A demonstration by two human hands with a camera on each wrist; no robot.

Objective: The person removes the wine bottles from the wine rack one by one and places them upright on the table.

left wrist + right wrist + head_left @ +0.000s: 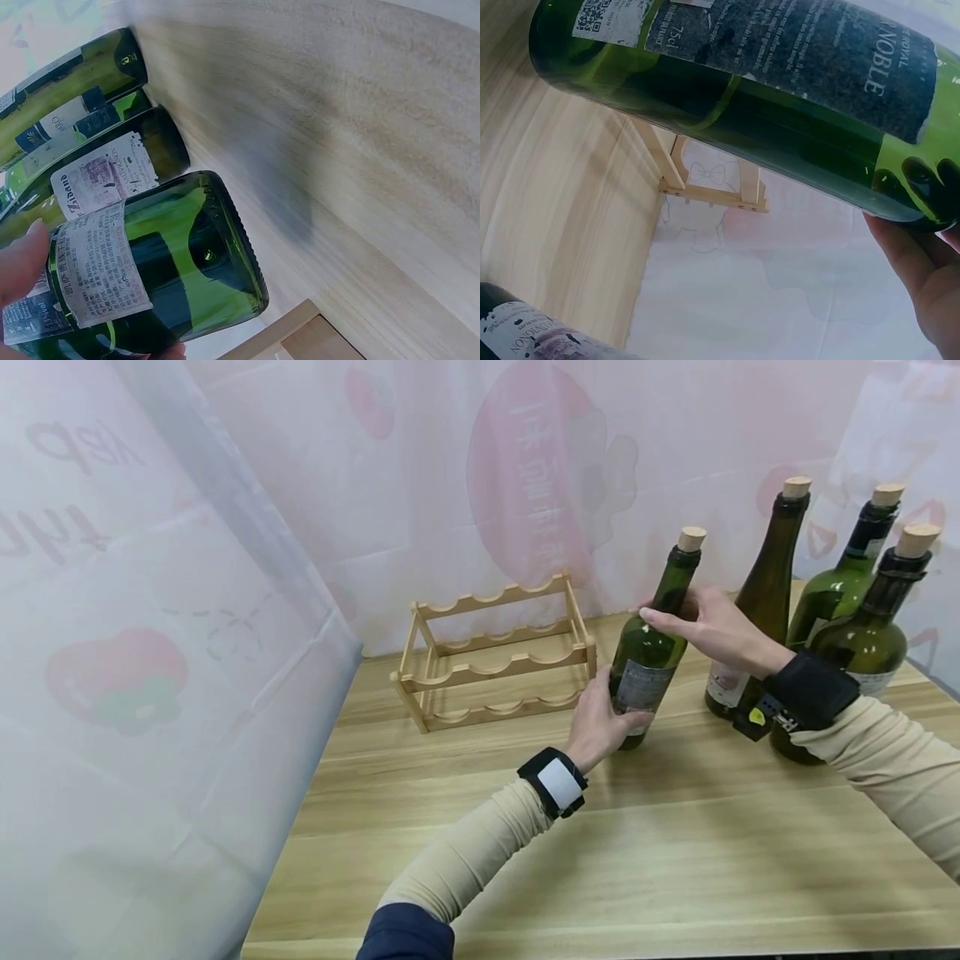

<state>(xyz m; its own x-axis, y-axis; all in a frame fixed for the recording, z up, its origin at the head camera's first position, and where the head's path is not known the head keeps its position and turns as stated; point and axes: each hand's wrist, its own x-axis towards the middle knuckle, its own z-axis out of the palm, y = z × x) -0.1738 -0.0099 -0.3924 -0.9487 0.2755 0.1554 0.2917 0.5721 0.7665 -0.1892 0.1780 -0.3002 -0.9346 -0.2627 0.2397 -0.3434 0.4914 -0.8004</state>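
Note:
A green wine bottle (660, 639) with a cork and a dark grey label leans slightly, its neck tipped to the right. Around its lower body, my left hand (597, 720) grips it with the thumb across the front. My right hand (722, 625) holds it at the shoulder, just below the neck. Seen from the left wrist, the bottle base (225, 255) hangs over the tabletop. Its dark label (802, 60) fills the top of the right wrist view, with fingers behind the glass at the shoulder. Just left of the bottle stands a wooden wine rack (495, 672) with scalloped rails.
Three more corked bottles stand at the right: a tall brown one (767, 572), a green one (825, 597) behind, and a dark green one (862, 639) in front, close to my right forearm. A printed white curtain (420, 502) borders the wooden table (600, 877) behind and left.

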